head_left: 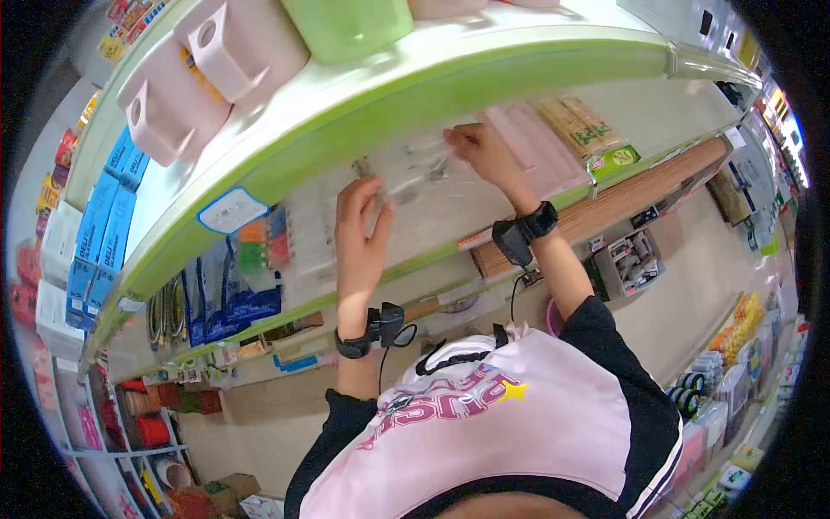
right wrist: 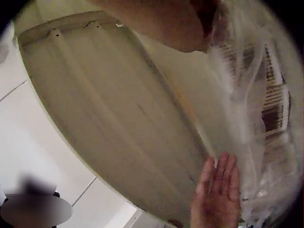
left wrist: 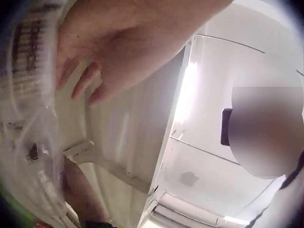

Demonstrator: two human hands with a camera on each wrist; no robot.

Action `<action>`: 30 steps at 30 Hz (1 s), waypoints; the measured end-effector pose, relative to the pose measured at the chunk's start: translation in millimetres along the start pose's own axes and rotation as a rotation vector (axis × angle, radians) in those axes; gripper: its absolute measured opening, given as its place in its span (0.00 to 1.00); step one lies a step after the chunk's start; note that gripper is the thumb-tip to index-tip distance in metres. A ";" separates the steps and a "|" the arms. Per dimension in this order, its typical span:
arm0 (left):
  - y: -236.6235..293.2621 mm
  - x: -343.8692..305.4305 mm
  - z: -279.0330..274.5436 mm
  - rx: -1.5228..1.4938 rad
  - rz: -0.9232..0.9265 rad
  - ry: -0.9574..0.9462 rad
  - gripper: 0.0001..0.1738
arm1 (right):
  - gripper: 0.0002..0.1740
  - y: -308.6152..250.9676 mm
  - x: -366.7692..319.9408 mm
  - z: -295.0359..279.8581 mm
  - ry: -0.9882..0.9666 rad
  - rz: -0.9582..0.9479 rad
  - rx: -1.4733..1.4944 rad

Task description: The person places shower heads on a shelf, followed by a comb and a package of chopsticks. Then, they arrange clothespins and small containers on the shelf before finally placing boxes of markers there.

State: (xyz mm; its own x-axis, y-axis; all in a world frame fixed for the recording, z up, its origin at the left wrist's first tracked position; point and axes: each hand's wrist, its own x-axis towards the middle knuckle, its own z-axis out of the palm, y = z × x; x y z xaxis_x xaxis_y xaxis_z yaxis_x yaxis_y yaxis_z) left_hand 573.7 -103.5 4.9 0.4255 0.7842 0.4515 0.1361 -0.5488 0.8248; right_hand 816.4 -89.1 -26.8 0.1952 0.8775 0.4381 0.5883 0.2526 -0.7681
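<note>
Clear plastic packets [head_left: 406,177] with small metallic-looking pieces inside lie on the shelf beneath both hands. My left hand [head_left: 359,233] is at their left part, fingers extended and slightly spread; the right wrist view shows this hand [right wrist: 217,197] with straight fingers beside the crinkled clear plastic [right wrist: 251,95]. At the packets' upper right, my right hand [head_left: 491,160] has curled fingers and appears to pinch the plastic edge; its fingertips are partly hidden in its wrist view. In the left wrist view, ribbed strips show through the plastic [left wrist: 33,61].
Above the hands runs a green-edged shelf [head_left: 346,95] with pink containers [head_left: 173,117] and a green one [head_left: 350,26]. Right of the packets lie pink packs [head_left: 540,147] and wooden sticks [head_left: 575,125]. Blue packages [head_left: 229,290] and colourful pieces [head_left: 255,246] are at left.
</note>
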 end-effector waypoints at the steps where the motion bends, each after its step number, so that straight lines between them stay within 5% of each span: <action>1: 0.3 2.5 6.7 0.065 0.030 0.027 0.18 | 0.17 0.6 -0.9 -11.2 0.038 0.057 0.020; 6: 9.8 7.1 39.6 -0.137 -0.117 -0.055 0.22 | 0.16 21.3 -22.9 -54.0 0.030 0.242 -0.091; 8: 12.7 11.5 57.7 -0.168 -0.184 -0.104 0.23 | 0.21 35.0 -27.6 -55.8 0.129 0.055 0.051; 14: -11.2 29.3 89.6 0.052 -0.286 -0.103 0.27 | 0.21 15.5 -30.1 -64.5 0.110 0.103 -0.157; 16: -31.3 34.6 93.1 -0.015 0.064 -0.043 0.27 | 0.21 26.5 -26.3 -64.1 0.121 0.106 -0.102; 21: -35.9 24.1 91.4 -0.016 0.018 -0.010 0.25 | 0.17 15.0 -29.9 -58.2 0.160 0.132 -0.106; 23: -20.4 12.3 78.2 0.077 0.014 0.017 0.24 | 0.11 1.3 -35.8 -50.0 0.584 -0.176 -0.626; 24: 12.8 -1.8 63.1 0.130 0.056 0.039 0.23 | 0.11 -16.5 -39.2 -47.2 0.582 -0.197 -0.615; 26: 36.5 -17.4 43.6 0.189 0.078 0.062 0.21 | 0.11 -59.6 -53.4 -46.4 0.553 -0.047 -0.381; 28: 38.2 -32.9 26.1 -0.247 -0.123 -0.019 0.19 | 0.10 -68.3 -64.0 -44.4 0.432 -0.109 -0.398; 30: 35.8 -38.2 22.3 -0.239 -0.194 -0.057 0.16 | 0.10 -67.5 -72.5 -45.9 -0.175 0.175 -0.014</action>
State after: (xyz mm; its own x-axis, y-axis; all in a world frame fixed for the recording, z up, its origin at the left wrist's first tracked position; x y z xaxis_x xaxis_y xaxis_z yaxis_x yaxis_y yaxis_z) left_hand 582.2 -159.5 9.6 0.4630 0.8462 0.2638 0.0083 -0.3018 0.9533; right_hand 798.5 -188.5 14.7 0.1564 0.9650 0.2106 0.5686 0.0864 -0.8180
